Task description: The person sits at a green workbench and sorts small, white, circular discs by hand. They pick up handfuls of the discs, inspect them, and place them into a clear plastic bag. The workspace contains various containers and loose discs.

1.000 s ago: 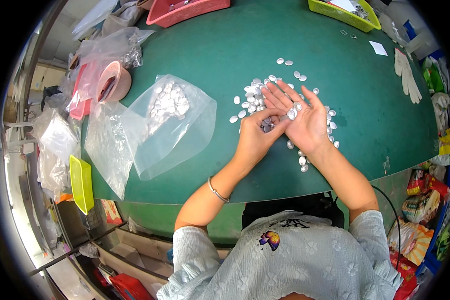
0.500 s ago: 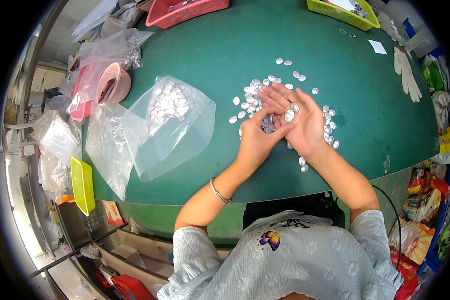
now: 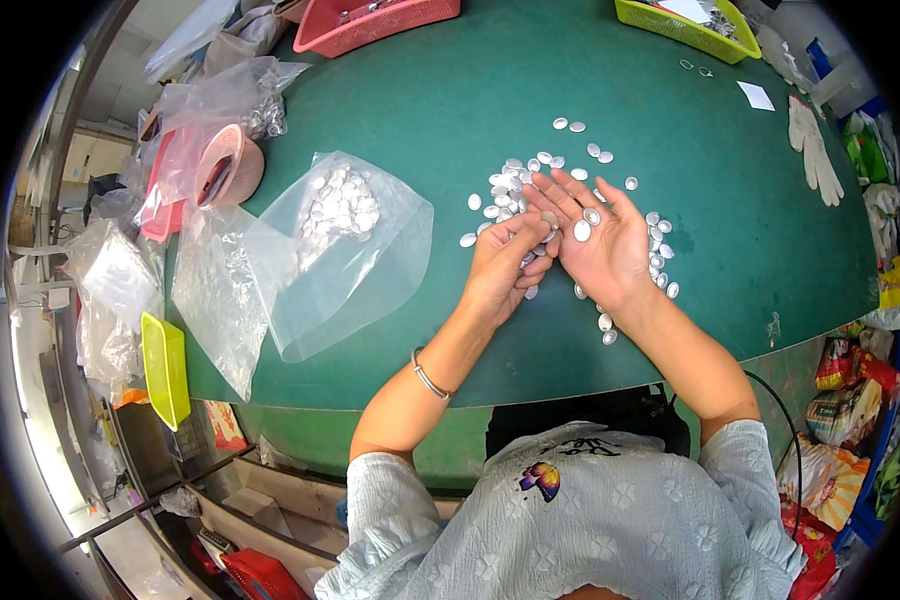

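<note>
My left hand (image 3: 505,262) is closed, pinching a small oval metal disc (image 3: 549,219) between thumb and finger. More discs show under its fingers, and whether it grips those too I cannot tell. Beside it my right hand (image 3: 610,250) lies palm up with fingers stretched out. Two silvery oval discs (image 3: 582,231) rest on that palm near the finger bases. Around both hands a loose pile of the same discs (image 3: 500,185) is spread over the green table (image 3: 400,330). Some of the pile is hidden behind the hands.
Left of the hands lies a clear plastic bag (image 3: 390,270) with many discs in it. Further left stand a pink cup (image 3: 245,175) and a yellow-green bin (image 3: 165,370). A pink basket (image 3: 370,30), a lime basket (image 3: 690,38) and a white glove (image 3: 815,150) sit along the far side.
My left hand has drawn back a little to the left from my right palm and now lifts a disc in its fingertips. One disc on the palm now shows its smooth face.
</note>
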Motion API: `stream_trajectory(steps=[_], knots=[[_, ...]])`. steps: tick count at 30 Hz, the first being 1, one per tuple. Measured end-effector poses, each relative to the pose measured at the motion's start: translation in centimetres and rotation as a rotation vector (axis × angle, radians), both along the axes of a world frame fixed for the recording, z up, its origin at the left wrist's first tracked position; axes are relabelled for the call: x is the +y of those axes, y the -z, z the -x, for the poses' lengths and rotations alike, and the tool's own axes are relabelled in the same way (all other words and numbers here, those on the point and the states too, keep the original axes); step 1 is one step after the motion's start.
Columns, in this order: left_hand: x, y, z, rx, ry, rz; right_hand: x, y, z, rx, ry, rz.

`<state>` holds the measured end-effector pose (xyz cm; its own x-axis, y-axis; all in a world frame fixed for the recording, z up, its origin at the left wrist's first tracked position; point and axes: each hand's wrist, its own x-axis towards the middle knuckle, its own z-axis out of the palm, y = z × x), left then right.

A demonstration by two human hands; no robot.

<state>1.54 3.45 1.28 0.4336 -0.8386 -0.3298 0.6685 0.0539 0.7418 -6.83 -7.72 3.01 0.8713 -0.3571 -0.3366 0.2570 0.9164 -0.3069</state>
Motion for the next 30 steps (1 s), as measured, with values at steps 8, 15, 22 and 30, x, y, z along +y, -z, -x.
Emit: stream_trajectory(steps=[8, 15, 22, 30], knots=[[-0.2, -0.4, 0.4, -0.081, -0.003, -0.013, -0.2, 0.4, 0.1, -0.023, -0.027, -0.010], [0.2, 0.6, -0.2, 0.051, 0.007, 0.066, 0.1, -0.1, -0.1, -0.046, 0.017, -0.065], [-0.7, 1.2, 2.1, -0.913, -0.203, -0.086, 0.7, 0.2, 0.1, -0.021, -0.049, 0.069], [-0.3, 0.1, 1.5, -0.546, -0.076, -0.173, 0.8, 0.2, 0.1, -0.015, -0.078, 0.015]])
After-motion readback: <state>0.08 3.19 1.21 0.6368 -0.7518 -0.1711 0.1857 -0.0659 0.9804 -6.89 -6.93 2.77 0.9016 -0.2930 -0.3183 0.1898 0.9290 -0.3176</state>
